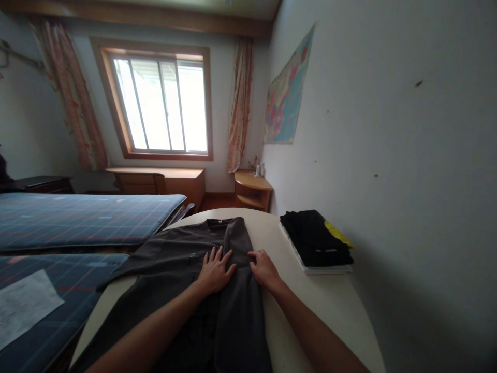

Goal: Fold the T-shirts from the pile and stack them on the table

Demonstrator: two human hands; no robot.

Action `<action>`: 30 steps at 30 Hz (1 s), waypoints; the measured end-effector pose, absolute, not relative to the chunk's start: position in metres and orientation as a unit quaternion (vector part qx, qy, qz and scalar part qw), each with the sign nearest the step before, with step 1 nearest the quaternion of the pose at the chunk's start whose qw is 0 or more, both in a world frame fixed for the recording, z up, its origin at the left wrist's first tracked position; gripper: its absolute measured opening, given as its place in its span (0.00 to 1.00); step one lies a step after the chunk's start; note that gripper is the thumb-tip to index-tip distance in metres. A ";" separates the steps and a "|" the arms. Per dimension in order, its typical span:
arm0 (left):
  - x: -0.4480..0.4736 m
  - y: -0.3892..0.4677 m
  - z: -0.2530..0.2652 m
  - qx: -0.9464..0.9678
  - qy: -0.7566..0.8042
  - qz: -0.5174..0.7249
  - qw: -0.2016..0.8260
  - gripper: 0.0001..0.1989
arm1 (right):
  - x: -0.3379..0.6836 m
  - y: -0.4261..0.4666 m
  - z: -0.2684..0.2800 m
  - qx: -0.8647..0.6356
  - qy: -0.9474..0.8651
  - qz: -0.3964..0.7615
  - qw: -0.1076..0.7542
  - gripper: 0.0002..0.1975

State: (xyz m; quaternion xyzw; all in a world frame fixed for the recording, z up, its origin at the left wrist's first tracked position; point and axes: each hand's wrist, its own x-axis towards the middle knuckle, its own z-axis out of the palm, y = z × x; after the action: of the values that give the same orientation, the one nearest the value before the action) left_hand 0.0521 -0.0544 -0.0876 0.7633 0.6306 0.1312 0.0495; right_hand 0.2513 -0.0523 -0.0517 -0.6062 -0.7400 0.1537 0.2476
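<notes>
A dark grey long-sleeved top lies spread over the pale round table, its collar toward the far edge. Its right side is folded inward, making a long strip down the garment. My left hand presses flat on the cloth beside that fold, fingers spread. At the fold's right edge is my right hand, its fingers slightly bent and apart, with the fingertips touching the cloth. Part of the left sleeve hangs toward the table's left edge.
To the right on the table sits a stack of folded clothes, black with yellow and white. Beds with blue plaid mattresses stand at left, a paper sheet on the nearer one. The wall is close on the right.
</notes>
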 end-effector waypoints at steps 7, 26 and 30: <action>0.121 -0.011 -0.085 0.790 0.593 0.132 0.076 0.34 | 0.306 -0.025 -0.049 -0.671 -0.702 0.100 0.214 0.22; 0.099 -0.059 -0.076 0.822 0.551 0.132 0.057 0.31 | 0.331 -0.158 -0.025 -0.554 -0.805 0.107 0.181 0.11; 0.076 -0.077 -0.078 0.800 0.587 0.116 0.046 0.35 | 0.328 -0.209 -0.007 -0.569 -0.806 0.131 0.103 0.17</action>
State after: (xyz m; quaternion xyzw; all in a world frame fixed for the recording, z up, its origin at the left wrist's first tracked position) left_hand 0.0758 -0.0774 -0.0783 0.7999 0.5871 0.1158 0.0457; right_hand 0.3283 -0.2087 -0.0070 -0.5686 -0.8055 0.1306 0.1033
